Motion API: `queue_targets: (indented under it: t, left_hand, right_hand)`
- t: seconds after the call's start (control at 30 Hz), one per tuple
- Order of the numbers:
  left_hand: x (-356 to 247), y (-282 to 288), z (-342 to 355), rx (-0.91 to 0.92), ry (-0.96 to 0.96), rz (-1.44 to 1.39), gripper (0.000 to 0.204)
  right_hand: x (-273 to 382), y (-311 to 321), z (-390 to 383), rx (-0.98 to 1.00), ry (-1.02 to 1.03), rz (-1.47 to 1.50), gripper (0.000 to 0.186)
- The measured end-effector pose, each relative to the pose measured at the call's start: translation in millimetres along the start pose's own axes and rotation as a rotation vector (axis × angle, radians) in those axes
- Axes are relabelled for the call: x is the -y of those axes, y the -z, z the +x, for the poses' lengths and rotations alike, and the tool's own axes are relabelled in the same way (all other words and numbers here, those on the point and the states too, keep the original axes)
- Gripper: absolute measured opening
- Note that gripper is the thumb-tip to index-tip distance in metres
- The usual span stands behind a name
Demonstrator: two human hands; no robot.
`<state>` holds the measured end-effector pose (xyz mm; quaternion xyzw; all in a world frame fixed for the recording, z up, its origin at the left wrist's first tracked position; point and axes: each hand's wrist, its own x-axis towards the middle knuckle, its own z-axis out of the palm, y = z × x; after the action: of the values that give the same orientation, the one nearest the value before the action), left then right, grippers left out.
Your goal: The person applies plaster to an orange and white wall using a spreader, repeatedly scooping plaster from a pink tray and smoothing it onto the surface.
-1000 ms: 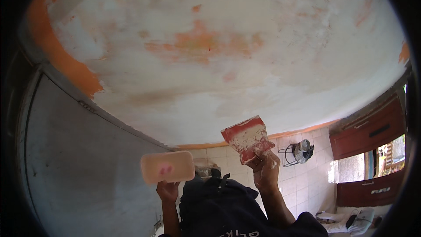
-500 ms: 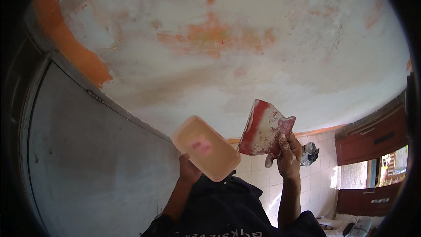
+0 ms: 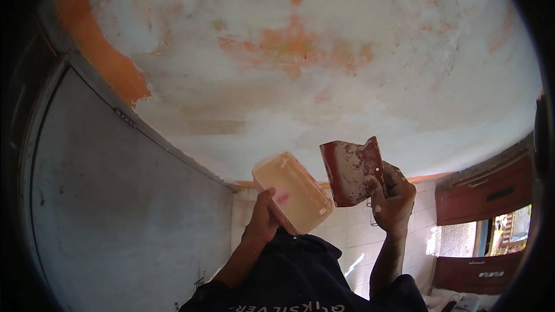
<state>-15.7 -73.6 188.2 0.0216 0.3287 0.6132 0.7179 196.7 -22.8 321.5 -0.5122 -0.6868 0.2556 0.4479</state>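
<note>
Holds a pale tub (image 3: 302, 195) clamped in the left hand (image 3: 263, 218) by its lower-left edge and, just right of that tub, a pale-crusted dark-red scraper (image 3: 350, 169) pinched in the right hand (image 3: 394, 203).

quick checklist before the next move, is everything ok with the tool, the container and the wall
1. Right hand gripping the red flat tool: ok, thumb and fingers on its right end.
2. Left hand holding the pale container: ok, thumb at its left side.
3. Tool face clean: not ok, pale residue coats much of it.
4. Tool clear of the container: cannot tell, they overlap or nearly meet in this view.
5. Wall one even colour: not ok, orange patches show.
</note>
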Motion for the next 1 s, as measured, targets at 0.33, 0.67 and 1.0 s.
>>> queue_targets:
  t: [0.33,0.67,1.0]
  left_hand:
    - [-1,-11,-5,-0.095,-0.187,0.088,0.053]
    - [2,-10,-3,-0.116,-0.343,0.283,0.054]
    - [-7,-11,-5,-0.067,-0.363,0.296,0.053]
  right_hand:
    - [-8,-31,-31,0.153,0.007,-0.312,0.015]
    - [-33,-48,-38,0.077,0.285,-0.251,0.022]
    - [-45,-59,-35,0.024,0.357,-0.198,0.026]
